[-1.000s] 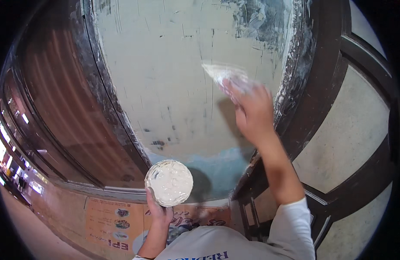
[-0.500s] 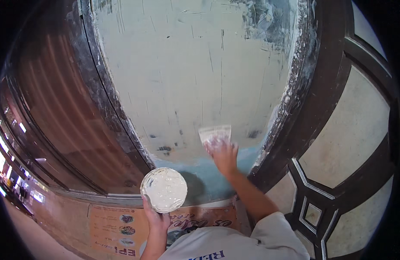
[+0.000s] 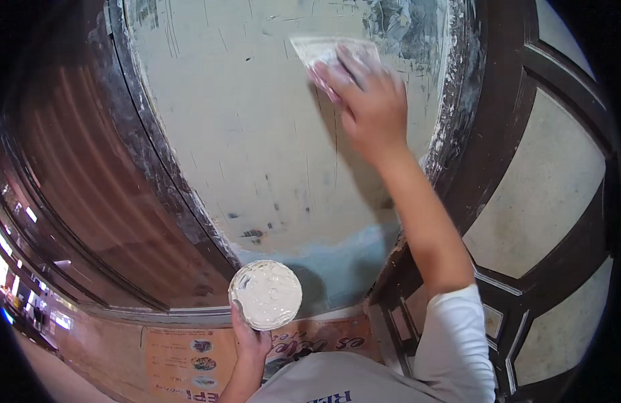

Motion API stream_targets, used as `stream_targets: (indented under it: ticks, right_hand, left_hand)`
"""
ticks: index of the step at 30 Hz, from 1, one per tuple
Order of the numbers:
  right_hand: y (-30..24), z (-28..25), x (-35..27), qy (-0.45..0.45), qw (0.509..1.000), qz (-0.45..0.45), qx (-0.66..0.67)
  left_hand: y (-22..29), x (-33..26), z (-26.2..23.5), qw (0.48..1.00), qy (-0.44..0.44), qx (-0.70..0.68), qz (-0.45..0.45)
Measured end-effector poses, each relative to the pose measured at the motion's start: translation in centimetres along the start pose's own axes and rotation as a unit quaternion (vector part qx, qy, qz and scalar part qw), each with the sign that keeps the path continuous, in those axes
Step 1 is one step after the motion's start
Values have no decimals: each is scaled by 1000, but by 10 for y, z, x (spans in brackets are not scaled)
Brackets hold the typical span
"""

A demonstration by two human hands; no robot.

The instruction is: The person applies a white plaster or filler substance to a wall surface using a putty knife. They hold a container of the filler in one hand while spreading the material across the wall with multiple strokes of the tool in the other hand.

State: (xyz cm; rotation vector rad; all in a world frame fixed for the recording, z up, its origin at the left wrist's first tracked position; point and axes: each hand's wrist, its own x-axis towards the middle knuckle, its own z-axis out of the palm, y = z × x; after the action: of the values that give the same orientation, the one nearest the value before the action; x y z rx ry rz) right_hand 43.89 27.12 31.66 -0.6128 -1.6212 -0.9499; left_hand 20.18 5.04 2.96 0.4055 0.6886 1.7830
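Cream-coloured putty fills a round tub [image 3: 267,295], which my left hand [image 3: 249,336] grips from below and at its left side. High on the wall panel, my right hand [image 3: 367,94] is closed on a flat, wide putty scraper [image 3: 327,50] smeared with pale putty. The scraper's broad edge points up and appears to lie against the panel. Beneath it spreads the panel [image 3: 236,134], coated in cream filler with dark streaks, scratches and a few dark patches. Bare blue paint [image 3: 341,269] shows along its bottom.
Dark, putty-speckled frame edges [image 3: 448,114] border the panel. A dark wooden door with pale panels [image 3: 525,195] stands at the right, brown glossy glazing [image 3: 75,174] at the left. An orange printed banner [image 3: 183,359] lies on the floor below the tub.
My right hand has swept the scraper from low on the panel up to its upper part, the arm now stretched out. The tub in my left hand has shifted slightly right.
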Motion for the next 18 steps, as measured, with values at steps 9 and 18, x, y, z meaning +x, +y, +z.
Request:
stream_targets:
  ticks: [9,18]
  right_hand:
    - [-98,56,-183,-162,984,70,-7]
    - [-141,-26,-381,-446,829,272,200]
  left_hand:
    - [-5,-10,-10,1000,7,3,-13]
    - [-1,-13,-23,999,37,-7,-3]
